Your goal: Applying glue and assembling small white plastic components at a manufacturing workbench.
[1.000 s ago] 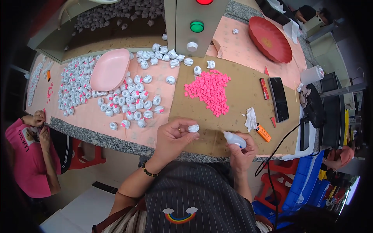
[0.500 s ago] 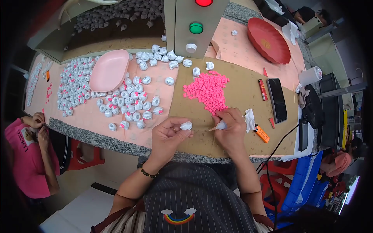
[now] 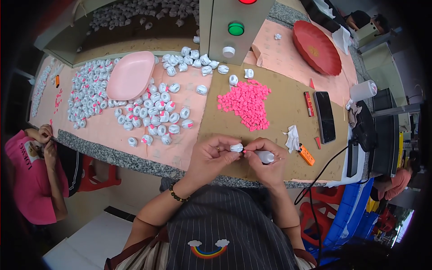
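Between the thumb and fingers of my left hand (image 3: 208, 158) is a small rounded white piece with dark markings (image 3: 236, 147). My right hand (image 3: 269, 171) is closed, pinching a tiny bright pink piece (image 3: 245, 151) right beside the white one; whether the two touch is too small to tell. A small translucent squeeze bottle (image 3: 265, 156) is tucked in the same hand. Just beyond my hands lies a heap of pink pieces (image 3: 245, 105) on a brown board (image 3: 211, 128). Many similar white pieces (image 3: 155, 110), some bearing pink bits, spread over the pink sheet to the left.
A pink tray (image 3: 130, 75) rests among the white pieces. At the right lie a phone (image 3: 324, 117), an orange lighter (image 3: 306, 154), crumpled tissue (image 3: 292, 137) and a red box (image 3: 308, 104). A metal housing (image 3: 229, 36) and red dish (image 3: 317, 47) stand behind. Another person (image 3: 36, 175) sits left.
My right hand has drawn back from the heap with a pink piece and come up to the white piece. My left hand has shifted right, and the view has moved slightly.
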Tool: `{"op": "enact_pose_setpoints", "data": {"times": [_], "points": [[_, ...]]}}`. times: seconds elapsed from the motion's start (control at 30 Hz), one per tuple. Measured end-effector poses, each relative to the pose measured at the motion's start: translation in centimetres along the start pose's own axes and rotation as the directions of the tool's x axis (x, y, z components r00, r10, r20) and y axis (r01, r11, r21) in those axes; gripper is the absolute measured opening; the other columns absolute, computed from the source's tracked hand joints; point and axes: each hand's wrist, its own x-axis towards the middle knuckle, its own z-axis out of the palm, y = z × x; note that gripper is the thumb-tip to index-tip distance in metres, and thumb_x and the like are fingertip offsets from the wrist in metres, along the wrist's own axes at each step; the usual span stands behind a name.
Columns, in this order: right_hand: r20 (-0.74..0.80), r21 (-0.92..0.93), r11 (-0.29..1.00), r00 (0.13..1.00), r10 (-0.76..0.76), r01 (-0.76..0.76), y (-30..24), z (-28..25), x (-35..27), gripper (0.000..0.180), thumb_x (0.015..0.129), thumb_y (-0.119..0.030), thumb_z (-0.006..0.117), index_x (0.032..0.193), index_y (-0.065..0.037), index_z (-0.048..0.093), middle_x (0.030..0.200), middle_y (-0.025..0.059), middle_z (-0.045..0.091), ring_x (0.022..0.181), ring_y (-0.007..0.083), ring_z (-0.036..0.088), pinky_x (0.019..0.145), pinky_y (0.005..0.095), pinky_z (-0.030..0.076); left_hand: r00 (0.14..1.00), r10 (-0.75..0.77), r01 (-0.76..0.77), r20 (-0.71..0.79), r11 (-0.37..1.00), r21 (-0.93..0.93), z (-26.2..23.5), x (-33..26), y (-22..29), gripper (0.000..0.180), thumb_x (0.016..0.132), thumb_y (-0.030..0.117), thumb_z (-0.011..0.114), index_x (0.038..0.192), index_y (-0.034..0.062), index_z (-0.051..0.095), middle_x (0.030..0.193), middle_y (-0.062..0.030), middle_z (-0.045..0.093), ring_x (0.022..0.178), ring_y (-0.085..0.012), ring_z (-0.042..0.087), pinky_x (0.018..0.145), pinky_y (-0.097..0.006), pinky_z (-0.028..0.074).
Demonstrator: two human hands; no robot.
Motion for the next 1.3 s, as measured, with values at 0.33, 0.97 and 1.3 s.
{"op": "enact_pose_setpoints", "data": {"times": [0.33, 0.97, 1.3], "points": [[-0.025, 0.051, 0.997, 0.998, 0.051, -0.05, 0.5, 0.5, -0.8, 0.01, 0.079, 0.006, 0.065, 0.082, 0.001, 0.058, 0.076, 0.0048, 0.063, 0.069, 0.0061, 0.057, 0.062, 0.0202, 0.046, 1.0, -0.015, 0.013, 0.024, 0.995, 0.094, 0.1, -0.4, 0.0, 0.025, 0.085, -0.01, 0.057, 0.11, -0.0082, 0.058, 0.109, -0.0117, 0.058, 0.095, -0.0174, 0.063, 0.084, -0.027, 0.052], [0.014, 0.014, 0.918, 0.918, -0.397, 0.396, 2.7, 0.7, -0.4, 0.014, 0.07, 0.011, 0.066, 0.082, 0.004, 0.064, 0.075, 0.0121, 0.062, 0.066, 0.0194, 0.058, 0.06, 0.0282, 0.046, 0.991, -0.053, 0.044, 0.124, 0.997, 0.071, -0.6, -0.3, 0.2, 0.025, 0.082, -0.012, 0.059, 0.107, -0.0081, 0.061, 0.11, -0.014, 0.059, 0.097, -0.0171, 0.062, 0.081, -0.026, 0.052], [-0.016, -0.153, 0.912, 0.921, -0.389, 0.382, 2.4, 1.4, -1.6, 0.011, 0.071, 0.011, 0.065, 0.08, 0.004, 0.063, 0.072, 0.0117, 0.061, 0.065, 0.0211, 0.058, 0.062, 0.0289, 0.047, 0.955, 0.234, -0.29, 0.181, 0.62, 0.729, 0.0, -0.3, 2.1, 0.019, 0.071, -0.007, 0.064, 0.088, -0.0007, 0.064, 0.092, -0.0095, 0.063, 0.077, -0.0165, 0.063, 0.065, -0.025, 0.051]]}}
